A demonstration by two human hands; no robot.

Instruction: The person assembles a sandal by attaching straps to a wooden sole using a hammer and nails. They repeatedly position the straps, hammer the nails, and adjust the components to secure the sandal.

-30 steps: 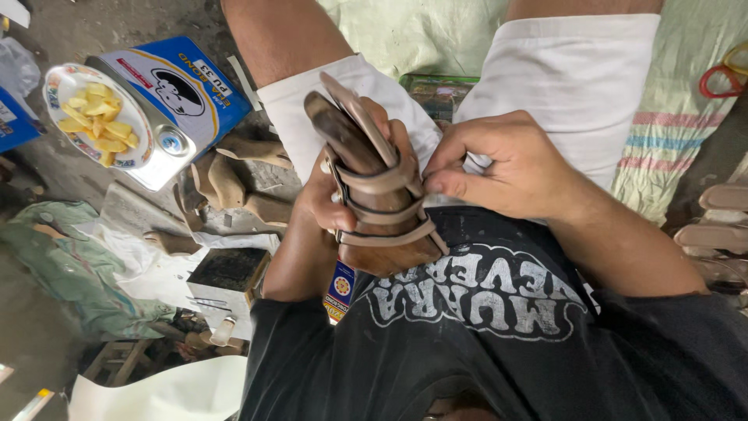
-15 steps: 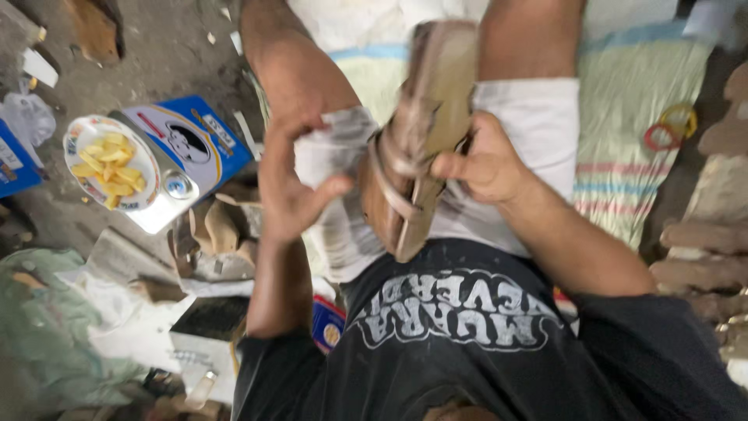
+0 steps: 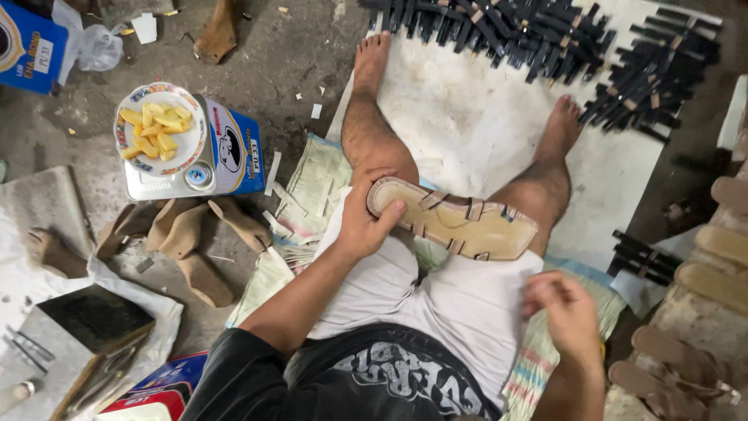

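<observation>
One tan sandal (image 3: 456, 222) across the knees, left hand (image 3: 362, 222) grasping its heel, right hand (image 3: 565, 312) released, apart.

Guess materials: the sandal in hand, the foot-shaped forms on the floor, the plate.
Sandal, held by the left hand: tan matte sole and brown straps, likely leather or imitation; can't tell which. Foot-shaped forms: probably wood, dull brown, carved look. Plate: glossy white with printed rim, maybe melamine or ceramic.

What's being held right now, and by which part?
The left hand grips the tan strappy sandal at one rounded end, sole side up. The right hand holds nothing visible.
</observation>
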